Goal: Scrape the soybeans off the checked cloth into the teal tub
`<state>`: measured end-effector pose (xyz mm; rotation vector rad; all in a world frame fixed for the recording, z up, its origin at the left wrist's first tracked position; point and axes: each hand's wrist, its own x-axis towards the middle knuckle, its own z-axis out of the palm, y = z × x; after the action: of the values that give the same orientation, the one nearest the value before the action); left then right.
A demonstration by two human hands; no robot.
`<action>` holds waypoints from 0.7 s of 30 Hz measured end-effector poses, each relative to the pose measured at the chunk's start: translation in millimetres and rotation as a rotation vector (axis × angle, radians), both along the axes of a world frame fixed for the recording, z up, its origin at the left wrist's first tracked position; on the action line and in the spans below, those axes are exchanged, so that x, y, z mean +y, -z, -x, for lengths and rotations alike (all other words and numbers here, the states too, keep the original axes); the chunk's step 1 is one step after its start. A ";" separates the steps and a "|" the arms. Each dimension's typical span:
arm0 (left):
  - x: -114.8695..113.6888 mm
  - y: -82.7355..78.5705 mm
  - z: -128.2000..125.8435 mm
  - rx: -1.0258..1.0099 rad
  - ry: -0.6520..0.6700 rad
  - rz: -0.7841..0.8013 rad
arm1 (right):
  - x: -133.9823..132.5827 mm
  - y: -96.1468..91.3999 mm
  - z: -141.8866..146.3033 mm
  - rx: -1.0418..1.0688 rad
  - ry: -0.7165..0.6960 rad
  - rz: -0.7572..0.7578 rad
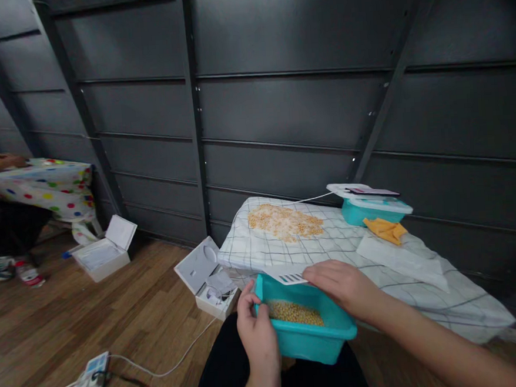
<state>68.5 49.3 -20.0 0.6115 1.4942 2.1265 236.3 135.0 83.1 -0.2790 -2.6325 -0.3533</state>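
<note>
My left hand [256,329] grips the left rim of a teal plastic tub [314,337] above my lap. Yellow soybeans [295,313] lie in the tub's bottom. In the fingers of my right hand [335,279] is a white slotted spatula [285,273], its slotted part over the tub's far rim. Beyond the tub, a pile of yellow beans mixed with white grains [284,221] is spread on a table with a white checked cloth [239,242].
At the table's right are a lidded teal box [356,213], a dark flat device [375,192] and an orange cloth [386,230]. Open white boxes [101,260] and a power strip [92,385] lie on the floor. Another person's hand [6,161] is at the far left.
</note>
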 end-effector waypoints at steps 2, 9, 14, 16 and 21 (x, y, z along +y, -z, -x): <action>-0.7 -0.1 2.6 0.022 -0.004 0.004 | -6.3 -0.4 -11.9 0.017 -0.022 -0.006; -1.2 2.0 5.7 0.088 -0.041 0.014 | -24.8 1.0 -40.1 0.038 -0.068 -0.105; 0.8 2.9 1.0 0.079 -0.024 0.017 | -15.5 -7.4 -35.9 0.107 -0.016 -0.076; 1.8 3.1 -0.5 0.084 -0.007 0.015 | -7.4 -11.7 -27.3 0.169 0.054 -0.080; 4.8 4.0 -2.0 0.097 0.008 0.009 | 20.2 -15.6 7.4 0.201 0.128 -0.115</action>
<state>70.4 54.1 -24.0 0.7251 1.5487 2.1097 228.8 155.1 98.7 -0.4230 -2.3940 -0.4912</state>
